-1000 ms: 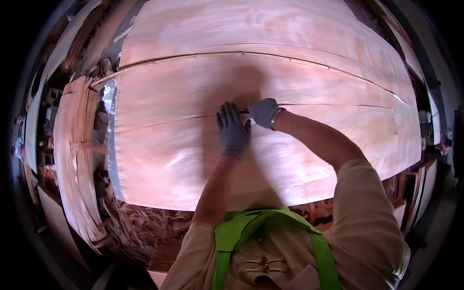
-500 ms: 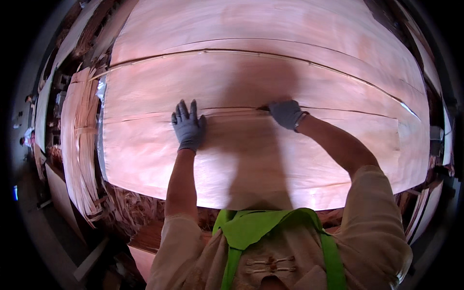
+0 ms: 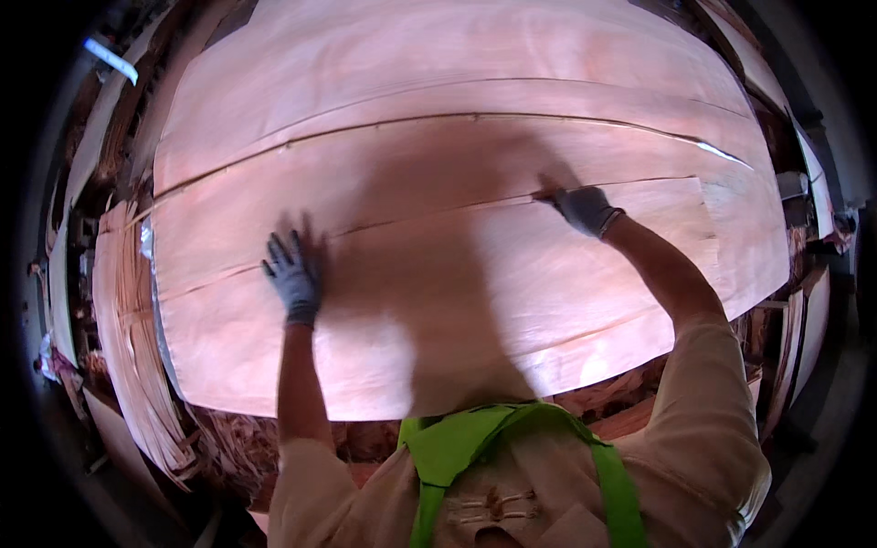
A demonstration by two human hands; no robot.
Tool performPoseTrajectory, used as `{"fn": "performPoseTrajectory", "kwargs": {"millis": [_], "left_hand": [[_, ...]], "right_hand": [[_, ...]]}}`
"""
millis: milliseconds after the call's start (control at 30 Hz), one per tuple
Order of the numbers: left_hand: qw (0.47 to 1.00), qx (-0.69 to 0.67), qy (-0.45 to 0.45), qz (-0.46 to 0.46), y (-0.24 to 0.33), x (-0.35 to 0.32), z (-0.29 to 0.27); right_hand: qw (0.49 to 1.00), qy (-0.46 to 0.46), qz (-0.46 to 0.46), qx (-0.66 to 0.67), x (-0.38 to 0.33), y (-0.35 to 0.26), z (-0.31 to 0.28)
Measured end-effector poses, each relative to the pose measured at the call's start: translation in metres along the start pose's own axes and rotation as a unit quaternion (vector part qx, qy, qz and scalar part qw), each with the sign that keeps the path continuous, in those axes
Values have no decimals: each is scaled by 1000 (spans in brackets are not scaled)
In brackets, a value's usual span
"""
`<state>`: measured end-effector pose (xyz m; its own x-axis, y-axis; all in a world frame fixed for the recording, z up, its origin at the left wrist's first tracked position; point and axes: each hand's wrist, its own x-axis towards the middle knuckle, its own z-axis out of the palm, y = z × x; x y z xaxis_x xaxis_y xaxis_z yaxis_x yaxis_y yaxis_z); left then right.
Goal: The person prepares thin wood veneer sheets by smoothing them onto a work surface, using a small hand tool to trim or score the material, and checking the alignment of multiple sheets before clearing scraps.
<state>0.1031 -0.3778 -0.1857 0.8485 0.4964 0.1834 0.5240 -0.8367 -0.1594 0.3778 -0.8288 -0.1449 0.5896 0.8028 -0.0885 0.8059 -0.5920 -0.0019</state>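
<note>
A broad, pale pinkish wood veneer sheet (image 3: 384,356) spreads in front of me, with a long seam running across it. My left hand (image 3: 294,283), in a grey glove, is at the left part of the seam with its fingers spread. Whether its palm touches the veneer I cannot tell. My right hand (image 3: 585,210), gloved too, is closed on a small dark pointed tool (image 3: 545,194) at the seam, towards its right end. The glove hides most of that tool. My shadow darkens the middle of the sheet.
Beyond the seam a long thin strip (image 3: 393,121) lies across the veneer, its right tip bright white. Splintered veneer strips (image 3: 132,338) are stacked at the left. Torn scraps (image 3: 242,447) lie below the near edge. More boards (image 3: 793,356) stand at the right.
My right hand has moved right along the seam with the pointed tool. My left hand has shifted left, its fingers more spread. The whole view has tilted a little.
</note>
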Motion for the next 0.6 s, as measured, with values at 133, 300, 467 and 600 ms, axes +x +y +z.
{"fn": "performPoseTrajectory", "kwargs": {"millis": [133,300,467,600], "left_hand": [[958,-207,7,197,206,-11,-60],[932,-300,-25,202,363,-10,-51],[957,-170,-16,234,373,-13,-75],[966,-135,-15,222,374,-14,-71]], "right_hand": [[996,-88,14,18,3,-7,-12],[983,165,-58,53,-5,20,31],[996,-18,26,79,-38,81,26],[969,-117,107,191,-99,180,-21]]}}
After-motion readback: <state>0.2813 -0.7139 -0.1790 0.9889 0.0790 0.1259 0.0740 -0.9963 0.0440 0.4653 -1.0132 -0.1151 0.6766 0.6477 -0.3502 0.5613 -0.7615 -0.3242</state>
